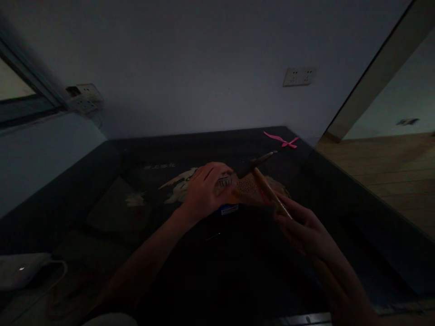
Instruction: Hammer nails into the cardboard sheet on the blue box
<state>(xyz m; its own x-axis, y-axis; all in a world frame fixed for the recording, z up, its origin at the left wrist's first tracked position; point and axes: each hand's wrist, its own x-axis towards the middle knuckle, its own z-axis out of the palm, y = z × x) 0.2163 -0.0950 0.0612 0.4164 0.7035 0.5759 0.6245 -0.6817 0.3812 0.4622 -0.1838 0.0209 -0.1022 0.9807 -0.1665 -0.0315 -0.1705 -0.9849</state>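
Observation:
Near the middle of the dark tabletop, my left hand (205,190) is closed over the left end of a brown, dotted object (249,188). A hammer-like tool (270,190) with a pale wooden handle and a dark metal head is in my right hand (302,224), the fingers wrapped round the handle's lower end. The tool's head is above the dotted object, close to my left fingers; whether they touch cannot be made out. Under my left hand a small blue and white item (229,208) shows. The scene is dim.
A pink ribbon (287,143) lies at the back right of the dark table (190,144). A white device with a cable (23,270) is at the lower left. Sockets (298,77) are on the wall behind. Wooden floor (390,167) shows on the right.

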